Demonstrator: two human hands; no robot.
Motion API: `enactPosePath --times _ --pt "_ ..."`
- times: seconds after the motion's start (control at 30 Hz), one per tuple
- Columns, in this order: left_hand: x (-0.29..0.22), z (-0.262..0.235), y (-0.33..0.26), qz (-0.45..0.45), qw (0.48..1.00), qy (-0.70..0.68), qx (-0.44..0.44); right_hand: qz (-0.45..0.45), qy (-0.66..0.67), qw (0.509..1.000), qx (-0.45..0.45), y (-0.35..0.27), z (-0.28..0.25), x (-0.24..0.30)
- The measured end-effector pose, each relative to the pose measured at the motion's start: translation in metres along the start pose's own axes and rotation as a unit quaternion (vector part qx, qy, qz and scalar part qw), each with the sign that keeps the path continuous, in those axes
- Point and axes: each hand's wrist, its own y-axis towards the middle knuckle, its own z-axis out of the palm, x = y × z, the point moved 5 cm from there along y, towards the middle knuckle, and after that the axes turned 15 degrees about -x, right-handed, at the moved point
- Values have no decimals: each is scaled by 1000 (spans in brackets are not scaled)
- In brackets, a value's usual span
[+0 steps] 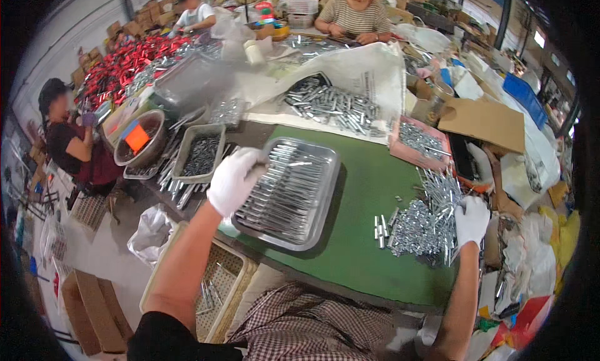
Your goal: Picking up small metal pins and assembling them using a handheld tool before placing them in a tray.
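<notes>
My left hand (234, 180), in a white glove, grips the left rim of a shiny metal tray (327, 192) filled with rows of small metal rods. The tray rests tilted on a green table mat (369, 192). My right hand (472, 220), also gloved in white, rests on the right side of a loose heap of silver metal rods (419, 227) on the mat; whether it grips any cannot be made out. A few single rods (379, 228) lie just left of the heap.
A white sack (369, 67) spills more rods behind the mat. A pink box of rods (419, 142), a cardboard box (484, 120), grey trays (200, 152) and a metal bowl (140, 139) surround it. A basket (219, 286) stands beside my knee. Three other people work at the far and left tables.
</notes>
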Motion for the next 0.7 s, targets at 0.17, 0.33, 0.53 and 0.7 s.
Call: enactPosePath --times 0.17,0.33,0.53,0.7 --pt "46 35 -3 19 992 54 116 48 117 992 -23 -3 18 -3" --pt "42 49 -7 57 982 78 160 4 33 999 -23 -9 -3 10" --pt "31 48 -10 7 976 118 185 -15 -23 998 51 -4 17 3" --pt "24 56 -10 -6 974 189 124 49 191 977 -79 1 -8 7"
